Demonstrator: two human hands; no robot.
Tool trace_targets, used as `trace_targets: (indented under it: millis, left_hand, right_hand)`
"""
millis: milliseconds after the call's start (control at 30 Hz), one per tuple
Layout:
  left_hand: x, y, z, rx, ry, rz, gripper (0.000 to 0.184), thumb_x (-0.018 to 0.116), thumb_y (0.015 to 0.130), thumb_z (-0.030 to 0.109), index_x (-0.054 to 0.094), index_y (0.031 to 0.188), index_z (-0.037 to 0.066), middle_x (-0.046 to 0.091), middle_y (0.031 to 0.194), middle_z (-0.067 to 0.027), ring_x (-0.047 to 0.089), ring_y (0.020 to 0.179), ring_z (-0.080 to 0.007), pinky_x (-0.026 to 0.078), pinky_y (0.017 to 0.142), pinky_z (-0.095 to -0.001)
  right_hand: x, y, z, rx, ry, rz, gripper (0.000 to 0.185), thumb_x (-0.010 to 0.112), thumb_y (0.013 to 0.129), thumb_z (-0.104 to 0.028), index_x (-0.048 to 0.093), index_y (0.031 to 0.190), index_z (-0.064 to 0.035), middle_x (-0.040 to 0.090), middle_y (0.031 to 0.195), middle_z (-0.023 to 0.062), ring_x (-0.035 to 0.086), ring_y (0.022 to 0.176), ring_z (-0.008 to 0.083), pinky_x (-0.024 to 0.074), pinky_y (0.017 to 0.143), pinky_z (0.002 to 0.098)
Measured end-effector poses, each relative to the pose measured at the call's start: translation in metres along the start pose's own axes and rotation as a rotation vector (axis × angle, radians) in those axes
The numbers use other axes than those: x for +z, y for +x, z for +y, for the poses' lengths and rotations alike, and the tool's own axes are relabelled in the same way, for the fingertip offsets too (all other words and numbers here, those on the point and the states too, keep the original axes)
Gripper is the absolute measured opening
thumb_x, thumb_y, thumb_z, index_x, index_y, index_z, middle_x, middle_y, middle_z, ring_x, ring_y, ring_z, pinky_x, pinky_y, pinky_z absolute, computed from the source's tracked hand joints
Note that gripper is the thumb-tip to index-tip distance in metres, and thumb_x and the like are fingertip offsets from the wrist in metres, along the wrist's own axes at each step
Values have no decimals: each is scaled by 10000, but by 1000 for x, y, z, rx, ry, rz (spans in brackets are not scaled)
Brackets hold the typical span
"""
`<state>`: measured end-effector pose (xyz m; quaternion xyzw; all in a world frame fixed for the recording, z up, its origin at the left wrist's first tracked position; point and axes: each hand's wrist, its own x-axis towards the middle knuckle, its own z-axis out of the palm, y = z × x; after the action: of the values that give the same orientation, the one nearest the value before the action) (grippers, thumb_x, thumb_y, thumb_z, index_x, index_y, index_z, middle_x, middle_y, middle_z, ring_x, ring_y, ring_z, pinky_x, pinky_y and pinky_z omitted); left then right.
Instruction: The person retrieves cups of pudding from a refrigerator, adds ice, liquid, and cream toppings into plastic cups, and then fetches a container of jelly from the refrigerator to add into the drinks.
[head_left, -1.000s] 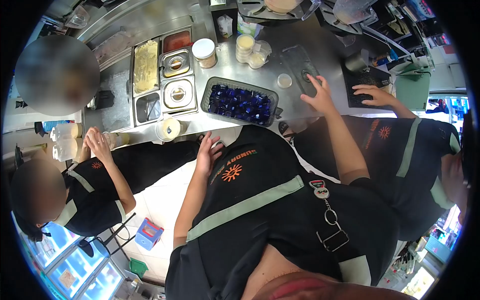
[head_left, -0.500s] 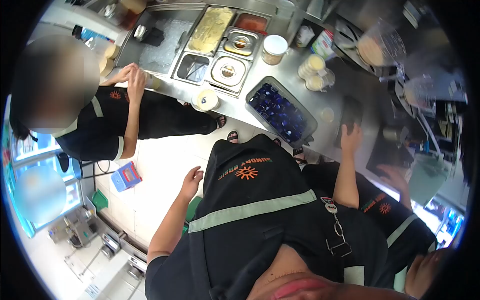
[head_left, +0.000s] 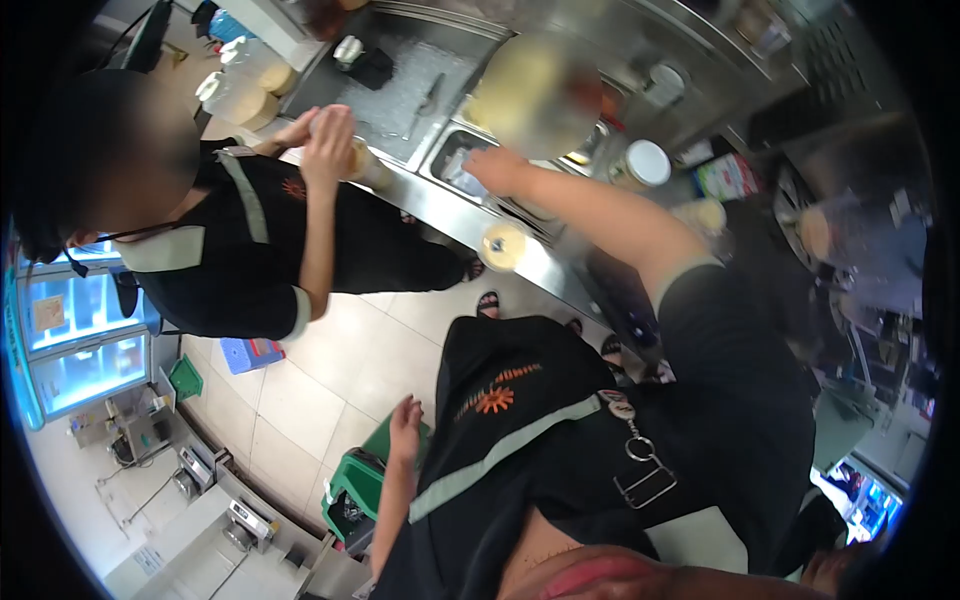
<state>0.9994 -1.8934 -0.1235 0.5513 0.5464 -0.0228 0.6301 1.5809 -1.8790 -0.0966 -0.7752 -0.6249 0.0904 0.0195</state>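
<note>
My right hand (head_left: pixel 497 172) reaches across the counter, with its bunched fingertips down at a steel pan (head_left: pixel 436 166) containing clear, whitish plastic-like pieces (head_left: pixel 460 174). The fingertips are partly hidden, so what they hold cannot be made out. On the counter edge below that arm stands a cup (head_left: pixel 503 247) with pale yellow contents and a small dark spot on top. My left hand (head_left: pixel 405 428) hangs low at my side, fingers loosely apart and holding nothing. Beneath my right forearm, a tub with dark blue contents (head_left: pixel 625 300) is mostly covered.
To the left, a co-worker (head_left: pixel 235 240) has both hands (head_left: pixel 325 140) near a cup (head_left: pixel 372 168) on the counter. An ice bin (head_left: pixel 405 85) lies beyond. A white-lidded jar (head_left: pixel 648 163) stands at the right. A green bin (head_left: pixel 355 490) sits on the floor beside me.
My right hand has left the dark object on the right side of the counter and swung left to the steel pan. The view has shifted. My left hand still hangs free.
</note>
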Motion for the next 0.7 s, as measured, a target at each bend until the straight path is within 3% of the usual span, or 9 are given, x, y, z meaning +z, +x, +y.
trace_targets:
  millis: [200, 267, 333, 367, 500, 567, 600, 667, 700]
  left_hand:
    - [-36, -60, -37, -162, -224, 306, 413, 541, 1009, 251, 477, 1388, 100, 625, 1267, -65, 612, 1052, -201, 471, 828, -371]
    - [-37, -66, -39, -233, -253, 354, 401, 536, 1011, 254, 480, 1375, 96, 626, 1265, -60, 627, 1009, -192, 481, 796, -355]
    - [-36, -48, -38, -225, -243, 266, 382, 546, 1008, 201, 484, 1358, 63, 631, 1227, -70, 645, 968, -181, 506, 757, -291]
    - [-38, -30, -50, -104, -207, 210, 361, 545, 1007, 147, 491, 1341, 21, 629, 1220, -96, 633, 1029, -189, 520, 843, -307]
    - [-4, 54, 28, 122, -34, -33, 356, 532, 1009, 120, 495, 1331, -27, 605, 1250, -137, 583, 1127, -191, 465, 974, -307]
    - [32, 82, 99, 263, -47, -180, 363, 496, 1010, 90, 480, 1348, -41, 599, 1263, -139, 571, 1139, -175, 443, 996, -295]
    - [54, 89, 135, 243, 11, -220, 367, 496, 1012, 95, 476, 1346, -55, 597, 1266, -142, 567, 1154, -178, 434, 1012, -298]
    - [92, 115, 162, 425, -5, -380, 376, 520, 1001, 90, 484, 1360, -17, 598, 1265, -137, 568, 1153, -185, 437, 994, -299]
    - [110, 122, 178, 452, 38, -422, 406, 531, 991, 87, 462, 1380, -7, 574, 1296, -144, 552, 1179, -198, 437, 996, -312]
  right_hand:
    - [78, 103, 1, -197, -180, -191, 215, 506, 902, -236, 648, 1057, -191, 617, 1074, 81, 662, 977, 285, 522, 770, 440]
    - [74, 101, 5, -191, -36, -94, 209, 622, 809, -188, 650, 1007, -128, 643, 1008, 100, 674, 961, 302, 534, 743, 448]
    - [40, 83, 11, -74, 102, -117, 254, 659, 778, -164, 623, 1012, -72, 674, 940, 169, 670, 884, 364, 535, 740, 481]
    - [26, 73, 15, 56, 144, -210, 265, 661, 795, -175, 608, 1031, -69, 677, 907, 173, 669, 885, 364, 529, 733, 492]
    - [-31, -26, 35, 354, 275, 27, 259, 646, 875, -235, 630, 1091, -93, 671, 904, 193, 660, 904, 378, 503, 739, 517]
    - [-39, -99, 51, 433, 381, 527, 279, 566, 951, -276, 645, 1110, -61, 668, 873, 143, 658, 842, 316, 508, 695, 438]
    - [-50, -142, 52, 495, 349, 535, 279, 566, 951, -276, 645, 1110, -61, 668, 873, 143, 658, 842, 316, 508, 695, 438]
    - [-82, -227, 26, 938, 1165, 443, 333, 547, 981, -306, 645, 1165, -47, 607, 805, 38, 587, 755, 160, 474, 640, 315]
    - [-94, -265, 9, 1052, 1289, 493, 338, 536, 990, -318, 655, 1140, -39, 571, 792, 6, 530, 710, 118, 447, 628, 279]
